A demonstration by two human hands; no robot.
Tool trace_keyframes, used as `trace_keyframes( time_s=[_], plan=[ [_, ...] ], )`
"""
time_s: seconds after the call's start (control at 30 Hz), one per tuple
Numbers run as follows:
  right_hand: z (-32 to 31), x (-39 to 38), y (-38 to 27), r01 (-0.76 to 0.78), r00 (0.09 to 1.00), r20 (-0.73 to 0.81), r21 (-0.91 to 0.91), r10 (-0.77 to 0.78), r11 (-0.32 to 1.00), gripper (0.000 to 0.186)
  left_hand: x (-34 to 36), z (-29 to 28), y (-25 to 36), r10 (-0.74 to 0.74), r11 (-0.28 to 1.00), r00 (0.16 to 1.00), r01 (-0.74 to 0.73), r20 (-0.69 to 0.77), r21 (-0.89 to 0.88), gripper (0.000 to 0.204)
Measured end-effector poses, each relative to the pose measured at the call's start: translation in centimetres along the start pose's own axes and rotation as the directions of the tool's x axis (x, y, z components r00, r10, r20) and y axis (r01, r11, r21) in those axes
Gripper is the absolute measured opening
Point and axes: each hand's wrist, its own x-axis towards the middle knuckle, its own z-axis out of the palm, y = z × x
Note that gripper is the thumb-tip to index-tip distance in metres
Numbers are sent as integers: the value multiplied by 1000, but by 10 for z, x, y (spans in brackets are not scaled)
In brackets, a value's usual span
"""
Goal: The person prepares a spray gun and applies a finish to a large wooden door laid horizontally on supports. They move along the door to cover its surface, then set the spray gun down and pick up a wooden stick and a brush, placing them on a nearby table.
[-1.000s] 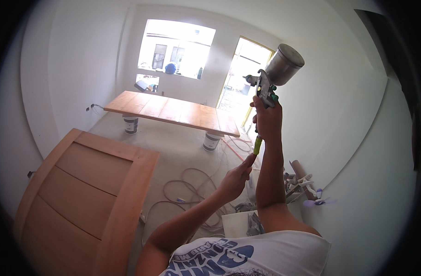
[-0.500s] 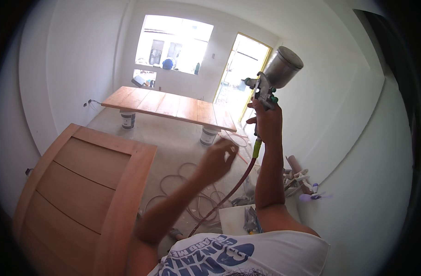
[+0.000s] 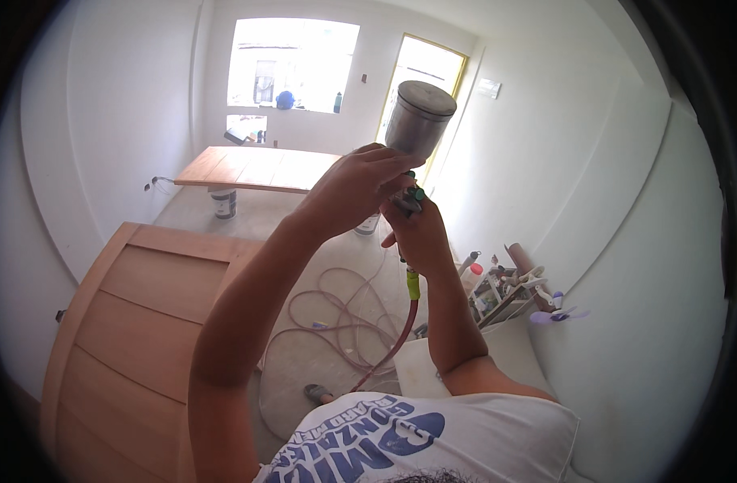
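My right hand [image 3: 417,229] grips the handle of a spray gun [image 3: 408,201] with green knobs and a steel cup [image 3: 421,121] on top. My left hand [image 3: 360,185] is closed on the upper part of the gun, just below the cup, covering much of it. A lime-green fitting [image 3: 413,283] below the handle joins a red hose [image 3: 400,346] that runs down toward the floor.
A wooden door panel [image 3: 143,322] fills the lower left. Another [image 3: 247,167] lies flat on buckets [image 3: 223,203]. Hose coils [image 3: 336,298] cover the floor. Tools and a purple fan [image 3: 553,316] are by the right wall. A window and yellow-framed doorway [image 3: 463,64] are in the far wall.
My left hand left the hose, rose and is now on the gun's upper part. My right hand and the gun moved leftward in view, and the view shifted slightly.
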Motion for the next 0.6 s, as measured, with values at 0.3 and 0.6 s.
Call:
trace_keyframes(
  time_s=[0.3, 0.6],
  plan=[
    [3, -4, 6, 16, 1000, -5, -27, -16, 1000, 24, 0, -2, -11, -37, 997, 996, 42, 81, -61, 24],
    [-1, 40, -15, 126, 983, -129, -22, -127, 992, 33, -54, 27, -13, -350, 926, 874, 268, -336, -266, 42]
  ],
)
